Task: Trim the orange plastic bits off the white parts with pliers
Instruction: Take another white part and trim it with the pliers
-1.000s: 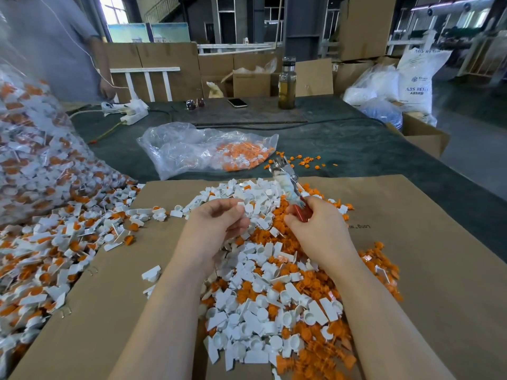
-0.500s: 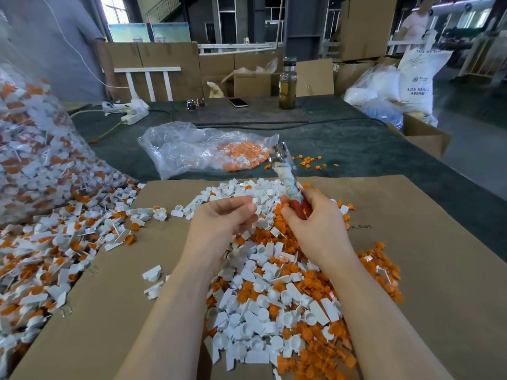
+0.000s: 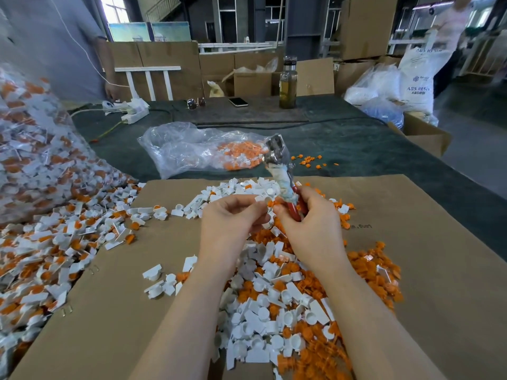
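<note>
My right hand (image 3: 310,226) grips the red handles of the pliers (image 3: 279,165), whose metal jaws point up and away over the table. My left hand (image 3: 233,218) pinches a small white part (image 3: 260,199) at its fingertips, right beside the right hand's fingers. Under both hands lies a heap of white parts (image 3: 263,311) mixed with cut orange bits (image 3: 375,272) on a brown cardboard sheet (image 3: 115,311). Whether the held part carries an orange bit is hidden by my fingers.
A large clear bag of untrimmed white-and-orange parts (image 3: 35,149) spills onto the left. A smaller plastic bag with orange bits (image 3: 203,149) lies beyond the cardboard. A bottle (image 3: 288,83), phone (image 3: 238,102), sunglasses (image 3: 196,102) and power strip (image 3: 134,111) sit farther back. A person (image 3: 55,45) stands at far left.
The pliers' jaws have swung upward and tilted more upright. My left hand has lifted slightly and brought its fingertips with the white part closer to my right hand.
</note>
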Available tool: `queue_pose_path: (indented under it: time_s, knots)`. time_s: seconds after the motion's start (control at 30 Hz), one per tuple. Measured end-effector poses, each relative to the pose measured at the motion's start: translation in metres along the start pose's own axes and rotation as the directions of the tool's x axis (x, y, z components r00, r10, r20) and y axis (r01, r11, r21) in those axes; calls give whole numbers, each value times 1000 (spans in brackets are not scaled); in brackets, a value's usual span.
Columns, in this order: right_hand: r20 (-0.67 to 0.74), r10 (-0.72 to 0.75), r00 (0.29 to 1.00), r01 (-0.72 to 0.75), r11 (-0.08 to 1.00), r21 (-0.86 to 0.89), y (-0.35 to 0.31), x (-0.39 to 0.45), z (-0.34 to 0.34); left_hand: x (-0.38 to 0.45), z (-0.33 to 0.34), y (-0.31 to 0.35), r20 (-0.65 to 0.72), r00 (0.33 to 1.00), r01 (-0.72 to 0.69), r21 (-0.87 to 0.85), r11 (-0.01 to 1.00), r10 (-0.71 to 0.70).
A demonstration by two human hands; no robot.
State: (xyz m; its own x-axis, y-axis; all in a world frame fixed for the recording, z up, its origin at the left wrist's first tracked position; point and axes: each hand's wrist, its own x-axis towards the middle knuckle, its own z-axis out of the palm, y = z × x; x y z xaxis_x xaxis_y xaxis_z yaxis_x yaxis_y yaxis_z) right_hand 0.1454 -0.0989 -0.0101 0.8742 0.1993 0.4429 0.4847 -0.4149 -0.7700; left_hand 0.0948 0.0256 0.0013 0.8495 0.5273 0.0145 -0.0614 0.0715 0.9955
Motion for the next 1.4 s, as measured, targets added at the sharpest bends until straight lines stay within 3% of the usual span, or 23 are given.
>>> queue_pose_path:
  time_s: [0.47, 0.9, 1.23, 1.4]
  knots:
    - [-73, -18, 997, 14, 999, -51, 1, -1, 0, -4, 4, -1, -36, 981, -176, 242, 954, 190]
    - [-104, -32, 994, 25, 997, -70, 1, -1, 0, -5, 9, -4, 16, 959, -274, 288, 918, 281]
    - [-55, -40, 998, 35, 995, -90, 2, 1, 0, -5, 8, -6, 39, 946, -318, 296, 901, 321]
    - [46, -22, 999, 20, 998, 53, 3, 3, -6, -4, 9, -6, -9, 967, -243, 246, 938, 253]
